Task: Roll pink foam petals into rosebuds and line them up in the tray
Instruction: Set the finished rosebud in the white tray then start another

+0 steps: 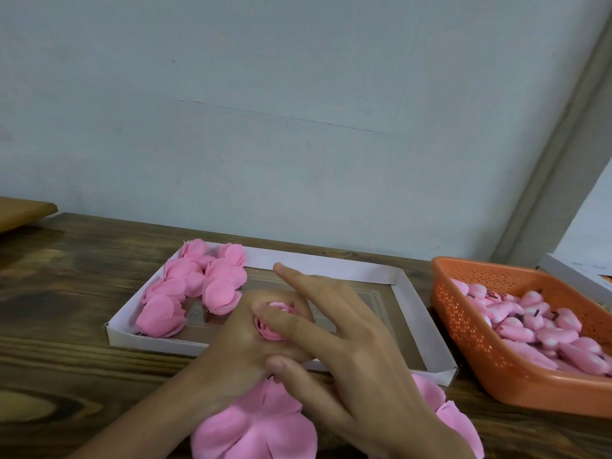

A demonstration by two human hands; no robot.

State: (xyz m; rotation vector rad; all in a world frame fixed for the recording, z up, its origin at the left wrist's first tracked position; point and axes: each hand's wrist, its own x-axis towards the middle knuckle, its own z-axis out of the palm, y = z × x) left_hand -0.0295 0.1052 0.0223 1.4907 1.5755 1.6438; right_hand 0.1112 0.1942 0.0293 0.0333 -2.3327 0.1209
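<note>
A white shallow tray [334, 265] lies on the wooden table. Several finished pink rosebuds [195, 286] are lined up at its left end. My left hand [238, 352] holds a small pink rosebud [270, 326] with its fingers curled round it, over the tray's front edge. My right hand [351, 352] lies across the left one, its fingers pressing on the bud and its index finger stretched out towards the tray's back. A pile of flat pink foam petals [251, 425] lies under both hands at the table's front.
An orange perforated basket [470, 323] with several small pink foam pieces stands at the right. Behind it shows a white box corner [576, 270]. A light wooden board [20, 210] sits at the far left. The wall stands right behind the table.
</note>
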